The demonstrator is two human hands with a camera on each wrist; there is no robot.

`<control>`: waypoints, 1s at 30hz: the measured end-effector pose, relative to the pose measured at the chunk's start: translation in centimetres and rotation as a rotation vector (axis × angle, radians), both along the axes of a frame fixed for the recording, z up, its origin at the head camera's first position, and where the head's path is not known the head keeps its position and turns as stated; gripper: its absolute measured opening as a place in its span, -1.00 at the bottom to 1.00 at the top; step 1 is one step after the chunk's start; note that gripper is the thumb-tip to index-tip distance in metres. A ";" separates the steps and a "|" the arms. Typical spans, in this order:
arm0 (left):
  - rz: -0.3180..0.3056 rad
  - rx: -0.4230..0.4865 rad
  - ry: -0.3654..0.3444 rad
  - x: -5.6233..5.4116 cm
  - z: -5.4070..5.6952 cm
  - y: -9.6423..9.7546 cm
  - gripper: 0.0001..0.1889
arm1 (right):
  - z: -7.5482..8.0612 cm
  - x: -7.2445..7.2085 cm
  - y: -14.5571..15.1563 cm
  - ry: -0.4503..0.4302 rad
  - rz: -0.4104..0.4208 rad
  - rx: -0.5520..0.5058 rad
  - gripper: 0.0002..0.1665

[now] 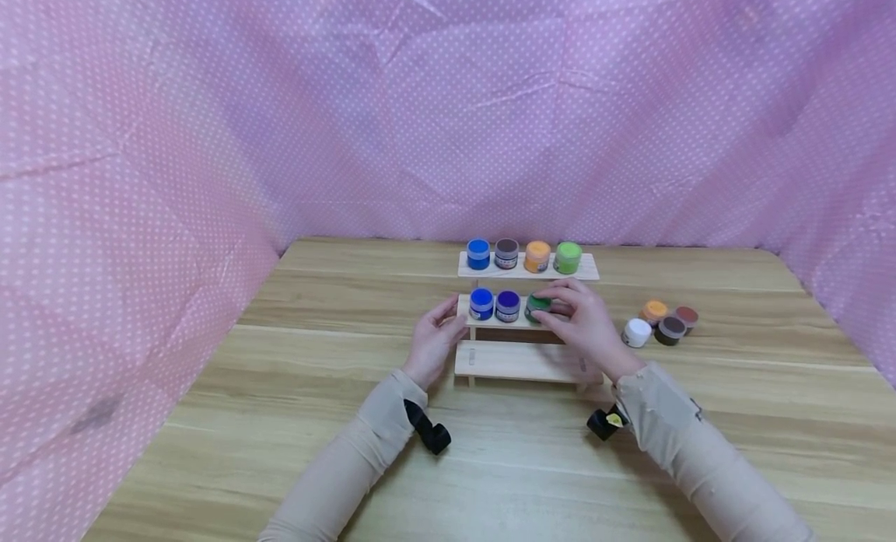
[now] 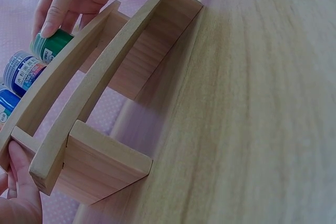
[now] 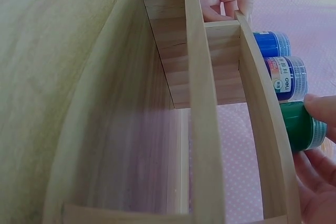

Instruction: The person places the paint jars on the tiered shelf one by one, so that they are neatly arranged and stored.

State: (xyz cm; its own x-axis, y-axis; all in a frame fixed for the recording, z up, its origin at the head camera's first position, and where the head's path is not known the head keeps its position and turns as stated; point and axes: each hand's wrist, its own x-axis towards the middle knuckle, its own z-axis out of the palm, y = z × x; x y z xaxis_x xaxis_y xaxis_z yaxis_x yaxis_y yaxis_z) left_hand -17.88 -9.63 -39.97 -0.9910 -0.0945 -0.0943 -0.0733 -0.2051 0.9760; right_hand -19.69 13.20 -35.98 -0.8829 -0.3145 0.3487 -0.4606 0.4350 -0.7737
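Note:
A three-tier wooden rack (image 1: 521,361) stands on the table. My left hand (image 1: 430,346) holds the left end of its middle tier, thumb toward the front. With thumb and fingers, my right hand (image 1: 586,322) pinches a dark green paint jar (image 3: 300,125) at the right part of that tier. The jar's base meets the board in the right wrist view. To its left on the same tier are a purple paint jar (image 1: 507,307) and a blue paint jar (image 1: 481,304). Blue (image 1: 478,254), brown (image 1: 506,254), orange (image 1: 537,257) and light green (image 1: 568,258) jars line the top tier.
Right of the rack, a white jar (image 1: 636,333), an orange jar (image 1: 654,312), a dark brown jar (image 1: 670,330) and a reddish-brown jar (image 1: 687,318) cluster on the wooden table (image 1: 280,417). Pink dotted cloth (image 1: 448,122) hangs behind and at both sides.

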 end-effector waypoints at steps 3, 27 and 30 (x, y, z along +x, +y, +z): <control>0.003 -0.001 0.000 0.0 0.1 0.0 -0.49 | 0.1 -0.1 0.0 0.000 0.003 0.002 -0.69; -0.003 -0.020 -0.004 -0.1 0.0 0.0 -0.49 | 0.8 0.7 2.2 0.069 -0.008 0.061 -0.56; -0.004 -0.017 -0.006 -0.1 0.0 -0.1 -0.49 | 0.7 1.0 2.8 0.107 -0.037 0.084 -0.60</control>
